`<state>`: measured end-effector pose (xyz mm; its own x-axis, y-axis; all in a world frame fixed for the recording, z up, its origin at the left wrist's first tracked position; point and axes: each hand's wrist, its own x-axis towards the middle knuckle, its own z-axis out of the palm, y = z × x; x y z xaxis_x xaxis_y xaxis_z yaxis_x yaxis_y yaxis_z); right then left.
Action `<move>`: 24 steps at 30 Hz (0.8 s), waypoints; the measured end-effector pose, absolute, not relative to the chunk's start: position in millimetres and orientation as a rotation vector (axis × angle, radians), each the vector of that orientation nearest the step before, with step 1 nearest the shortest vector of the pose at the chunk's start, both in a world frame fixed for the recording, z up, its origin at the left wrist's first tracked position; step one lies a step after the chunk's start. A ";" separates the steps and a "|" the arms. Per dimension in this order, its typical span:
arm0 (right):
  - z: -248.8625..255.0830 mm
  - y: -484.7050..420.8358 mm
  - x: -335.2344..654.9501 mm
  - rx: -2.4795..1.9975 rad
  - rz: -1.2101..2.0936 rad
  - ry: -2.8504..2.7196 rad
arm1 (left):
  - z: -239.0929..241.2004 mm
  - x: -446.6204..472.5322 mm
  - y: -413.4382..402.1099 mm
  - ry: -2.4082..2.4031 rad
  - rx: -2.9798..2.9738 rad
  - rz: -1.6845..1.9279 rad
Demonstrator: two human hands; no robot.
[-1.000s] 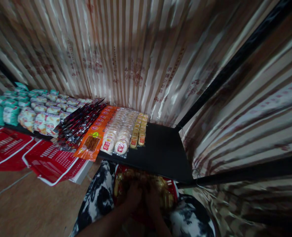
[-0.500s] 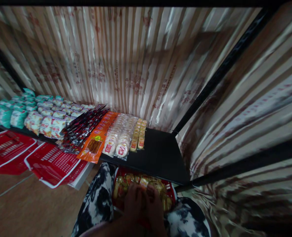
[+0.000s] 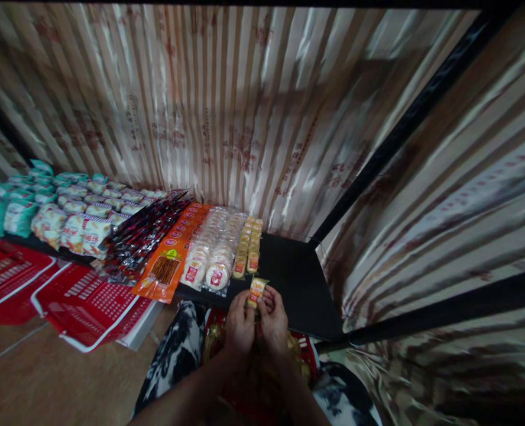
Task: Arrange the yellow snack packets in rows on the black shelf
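Between my two hands is a small yellow snack packet (image 3: 256, 291) with a red label, held upright at the front edge of the black shelf (image 3: 295, 281). My left hand (image 3: 239, 322) pinches its left side and my right hand (image 3: 273, 313) its right side. Just beyond stand two short rows of matching yellow packets (image 3: 247, 245). Below my forearms, a red basket (image 3: 312, 353) with more yellow packets in it sits between my knees, partly hidden by my arms.
Left along the shelf lie white round cracker packs (image 3: 218, 273), an orange snack bag (image 3: 162, 275), dark glossy packets (image 3: 145, 234), and white (image 3: 85, 232) and teal bags (image 3: 20, 216). Red baskets (image 3: 89, 302) stand on the floor at left. A black post (image 3: 378, 154) rises at the shelf's right end.
Both hands have come up out of the basket to the shelf's front edge, with a yellow snack packet now held between them. The view has shifted slightly.
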<state>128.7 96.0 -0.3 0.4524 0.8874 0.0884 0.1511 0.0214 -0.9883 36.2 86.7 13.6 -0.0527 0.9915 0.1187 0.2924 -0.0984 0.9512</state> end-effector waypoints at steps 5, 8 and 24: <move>-7.1 116.5 131.9 -1.472 0.721 -0.972 | 8.1 38.5 98.5 1.449 1.568 1.191; -8.0 128.1 134.1 -1.492 0.691 -0.964 | 7.1 41.4 101.7 1.428 1.636 1.174; -10.8 163.6 134.0 -1.542 0.649 -1.052 | 1.4 47.7 130.5 1.427 1.685 1.109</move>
